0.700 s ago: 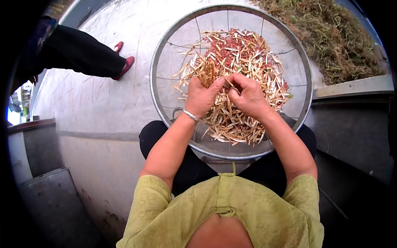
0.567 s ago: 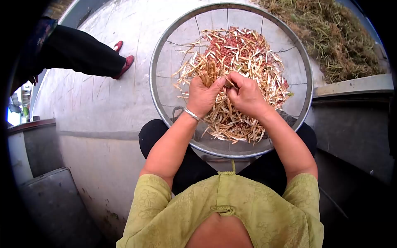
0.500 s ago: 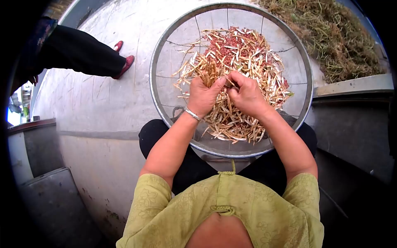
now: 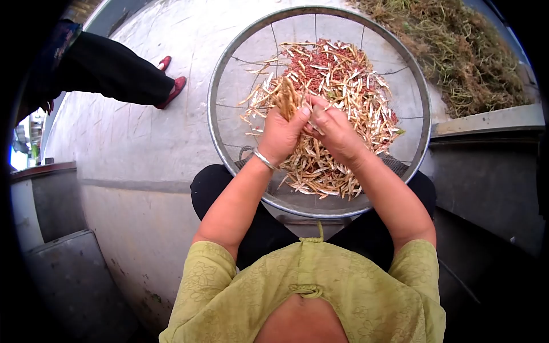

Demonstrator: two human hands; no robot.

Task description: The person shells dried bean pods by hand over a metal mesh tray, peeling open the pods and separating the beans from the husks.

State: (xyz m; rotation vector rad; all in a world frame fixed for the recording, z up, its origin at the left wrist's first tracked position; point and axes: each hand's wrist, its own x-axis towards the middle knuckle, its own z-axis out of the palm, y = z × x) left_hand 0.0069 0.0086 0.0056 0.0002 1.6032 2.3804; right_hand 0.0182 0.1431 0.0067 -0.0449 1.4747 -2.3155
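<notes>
My left hand (image 4: 280,134), with a silver bangle at its wrist, is closed around a bunch of dry bean pods (image 4: 287,98). Close against it, my right hand (image 4: 336,132) pinches a pale bean pod (image 4: 314,127) between thumb and fingers. Both hands are above a round metal-rimmed sieve (image 4: 211,97) that rests over my lap. A heap of dry tan pods (image 4: 326,171) lies in the sieve under my hands. Red beans (image 4: 311,71) show among the pods toward its far side.
Another person's leg in black trousers (image 4: 114,70) and red shoes (image 4: 174,91) is on the concrete floor (image 4: 137,131) at left. Dried plants (image 4: 457,57) are piled at the upper right beside a low ledge (image 4: 486,121). A grey panel (image 4: 80,280) stands at lower left.
My right hand has turned and shifted slightly down, its fingers opening out of their tighter curl around the pod. The bunch in my left hand now points more upright.
</notes>
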